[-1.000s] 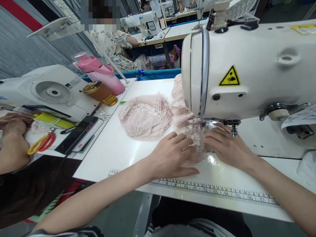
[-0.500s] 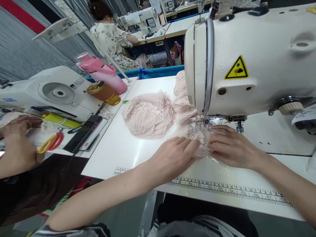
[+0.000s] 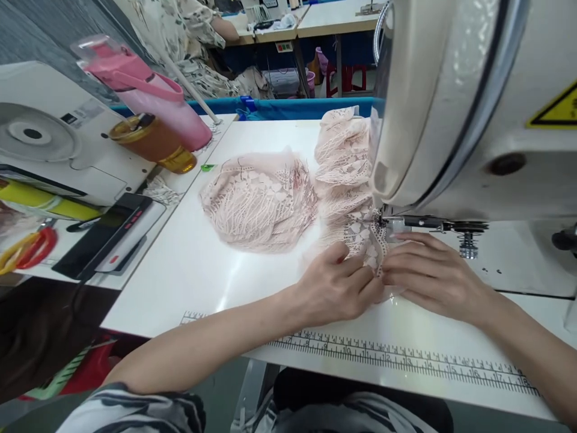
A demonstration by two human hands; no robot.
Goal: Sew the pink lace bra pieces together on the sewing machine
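Head view: the left hand [image 3: 336, 288], fingers curled, pinches the pink lace strip [image 3: 356, 231] just beyond its knuckles. The right hand [image 3: 433, 276] lies flat and open beside it, fingertips pressing the same strip, which runs under the presser foot [image 3: 392, 225] just ahead. This looks like guiding lace at the needle. Feeding it further calls for both hands to keep the edge straight.

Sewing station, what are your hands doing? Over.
Left hand pinching pink lace. Right hand flat on it at the presser foot. Lace pile lies further left.
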